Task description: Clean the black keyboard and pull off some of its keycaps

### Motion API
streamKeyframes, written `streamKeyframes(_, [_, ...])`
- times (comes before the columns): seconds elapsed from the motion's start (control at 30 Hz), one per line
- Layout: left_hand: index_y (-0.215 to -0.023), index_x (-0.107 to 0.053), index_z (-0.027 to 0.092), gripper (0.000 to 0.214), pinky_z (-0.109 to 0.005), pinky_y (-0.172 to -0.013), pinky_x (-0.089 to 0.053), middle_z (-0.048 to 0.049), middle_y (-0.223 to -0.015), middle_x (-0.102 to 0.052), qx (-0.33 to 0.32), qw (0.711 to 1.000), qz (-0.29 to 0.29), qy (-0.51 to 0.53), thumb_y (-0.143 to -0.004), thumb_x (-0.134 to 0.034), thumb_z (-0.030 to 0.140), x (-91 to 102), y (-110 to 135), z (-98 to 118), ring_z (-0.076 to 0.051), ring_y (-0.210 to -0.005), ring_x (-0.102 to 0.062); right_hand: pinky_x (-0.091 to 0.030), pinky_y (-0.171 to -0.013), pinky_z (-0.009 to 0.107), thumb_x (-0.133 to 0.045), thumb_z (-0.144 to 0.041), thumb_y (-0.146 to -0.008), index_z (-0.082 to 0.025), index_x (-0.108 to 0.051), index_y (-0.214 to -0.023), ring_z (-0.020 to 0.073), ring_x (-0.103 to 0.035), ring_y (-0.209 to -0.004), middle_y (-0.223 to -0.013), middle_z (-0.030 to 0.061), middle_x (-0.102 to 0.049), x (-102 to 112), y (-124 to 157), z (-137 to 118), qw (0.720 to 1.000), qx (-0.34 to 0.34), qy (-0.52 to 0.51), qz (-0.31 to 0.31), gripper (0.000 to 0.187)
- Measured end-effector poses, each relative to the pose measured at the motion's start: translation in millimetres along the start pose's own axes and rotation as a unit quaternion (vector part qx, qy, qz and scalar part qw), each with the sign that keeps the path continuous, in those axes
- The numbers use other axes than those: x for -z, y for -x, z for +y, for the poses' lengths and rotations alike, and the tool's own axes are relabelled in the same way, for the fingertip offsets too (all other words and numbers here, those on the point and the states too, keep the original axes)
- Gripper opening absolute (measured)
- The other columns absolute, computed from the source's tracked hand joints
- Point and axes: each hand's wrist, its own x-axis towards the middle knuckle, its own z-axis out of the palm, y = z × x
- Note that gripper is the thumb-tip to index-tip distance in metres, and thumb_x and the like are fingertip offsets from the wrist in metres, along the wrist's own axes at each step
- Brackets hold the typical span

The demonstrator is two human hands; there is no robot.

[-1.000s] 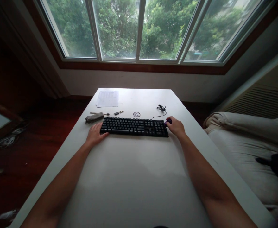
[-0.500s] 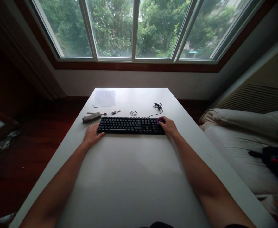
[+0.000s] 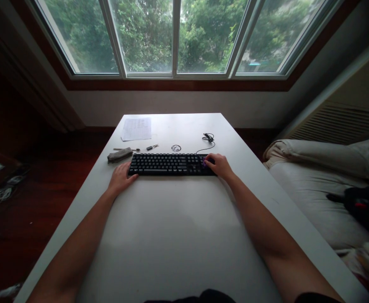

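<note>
A black keyboard point(image 3: 162, 164) lies flat on the white table point(image 3: 172, 219). My left hand point(image 3: 120, 176) holds its left end, thumb along the front edge and fingers along the side. Over the number pad at the right end, my right hand point(image 3: 220, 165) pinches a small purple lump point(image 3: 205, 162) against the keys. Fingers hide part of the lump, and its material is too small to make out. From the keyboard's back edge a thin black cable point(image 3: 208, 137) runs to a loose coil behind it.
Behind the left end lie a grey cloth pouch point(image 3: 119, 155), a thin stick and a small dark tool with a metal tip point(image 3: 152, 147). A small round clear item point(image 3: 176, 148) and a printed paper point(image 3: 136, 128) are farther back. A bed point(image 3: 301, 185) stands to the right.
My right hand has slid slightly left across the number pad with the purple lump. My left hand stays at the keyboard's end. The whole view has shifted a little.
</note>
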Motion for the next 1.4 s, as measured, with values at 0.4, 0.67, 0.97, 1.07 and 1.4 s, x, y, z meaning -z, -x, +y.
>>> streamKeyframes(0.4, [-0.146, -0.047, 0.019, 0.071, -0.049, -0.120, -0.031, -0.0122, -0.147, -0.054, 0.005, 1.000, -0.003, -0.003, -0.088, -0.055, 0.059, 2.2, 0.5, 3.1, -0.033, -0.139, -0.044, -0.042, -0.092, 0.039, -0.055, -0.026, -0.088, -0.022, -0.068, -0.109, 0.0254, -0.060, -0.091, -0.098, 0.0088, -0.070, -1.1, 5.8, -20.3, 0.999, 0.020, 0.005, 0.033, 0.025])
streamKeyframes(0.67, [-0.144, -0.049, 0.017, 0.071, -0.047, -0.118, -0.033, -0.0130, -0.145, -0.055, -0.002, 1.000, 0.003, 0.003, -0.088, -0.056, 0.059, 2.3, -0.2, 2.8, -0.033, -0.136, -0.047, -0.039, -0.090, 0.040, -0.059, -0.037, -0.091, -0.022, -0.069, -0.097, 0.0259, -0.059, -0.088, -0.088, 0.0079, -0.069, 4.3, 3.6, -3.8, 0.995, 0.012, 0.098, 0.002, 0.018])
streamKeyframes(0.97, [-0.145, -0.048, 0.018, 0.070, -0.048, -0.120, -0.031, -0.0118, -0.146, -0.055, 0.004, 1.000, -0.001, -0.002, -0.088, -0.054, 0.059, 1.3, 0.5, 2.9, -0.032, -0.138, -0.045, -0.044, -0.075, 0.032, -0.059, -0.044, -0.092, -0.025, -0.068, -0.099, 0.0212, -0.059, -0.081, -0.091, 0.0044, -0.069, 7.2, 5.1, -11.7, 0.998, 0.019, -0.023, -0.049, 0.022])
streamKeyframes(1.07, [-0.144, -0.048, 0.018, 0.071, -0.048, -0.120, -0.031, -0.0122, -0.146, -0.055, 0.005, 1.000, 0.000, -0.003, -0.088, -0.054, 0.060, 1.4, 0.4, 2.9, -0.032, -0.138, -0.045, -0.043, -0.075, 0.032, -0.063, -0.048, -0.090, -0.025, -0.068, -0.091, 0.0206, -0.058, -0.078, -0.084, 0.0037, -0.066, 3.2, 5.2, -17.1, 0.995, 0.057, -0.018, -0.081, 0.024])
streamKeyframes(1.4, [-0.145, -0.048, 0.018, 0.070, -0.048, -0.120, -0.031, -0.0119, -0.146, -0.055, 0.000, 1.000, 0.002, 0.005, -0.088, -0.054, 0.059, 1.8, 0.3, 2.7, -0.033, -0.138, -0.045, -0.042, -0.075, 0.034, -0.059, -0.049, -0.092, -0.023, -0.066, -0.090, 0.0230, -0.055, -0.078, -0.083, 0.0067, -0.063, 17.5, 8.0, 35.6, 0.996, -0.038, 0.074, 0.014, 0.027])
